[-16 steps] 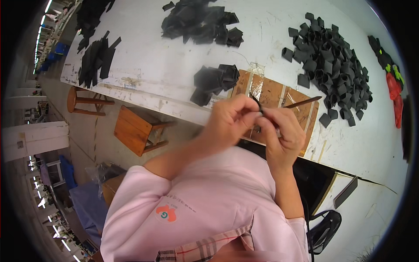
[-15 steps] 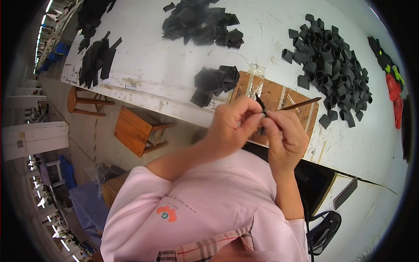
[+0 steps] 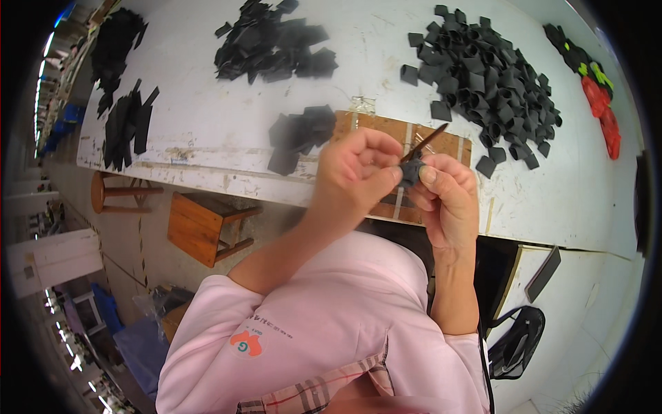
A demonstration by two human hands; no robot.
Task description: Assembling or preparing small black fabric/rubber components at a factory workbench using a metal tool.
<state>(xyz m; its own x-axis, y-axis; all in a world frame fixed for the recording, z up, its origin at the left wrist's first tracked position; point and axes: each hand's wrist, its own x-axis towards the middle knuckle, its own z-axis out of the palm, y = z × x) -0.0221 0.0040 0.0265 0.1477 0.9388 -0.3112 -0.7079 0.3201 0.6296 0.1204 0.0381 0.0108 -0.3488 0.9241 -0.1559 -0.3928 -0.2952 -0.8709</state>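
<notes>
Both hands meet over a brown board (image 3: 452, 145) at the table's near edge, with a small dark grey fabric piece (image 3: 412, 174) between them. My left hand (image 3: 358, 172) pinches its left side between thumb and fingers. From the right, my right hand (image 3: 448, 190) grips the same piece, its thumb pressed on top. A slim brown pointed stick (image 3: 429, 140) slants up and right from behind the piece; its lower end is hidden, so which hand steadies it is unclear. Left of the board lies a small heap of flat black fabric pieces (image 3: 300, 134).
A big pile of black fabric loops (image 3: 483, 83) covers the table's right part. More black pieces (image 3: 265, 45) lie at the far middle, and black strips (image 3: 127, 127) at the left. A wooden stool (image 3: 196, 224) stands by the table's front edge. A black bag (image 3: 517, 341) is at the lower right.
The stick has swung from pointing right to pointing up and right. My hands have turned, showing more of the fabric piece between them. The whole view has shifted slightly.
</notes>
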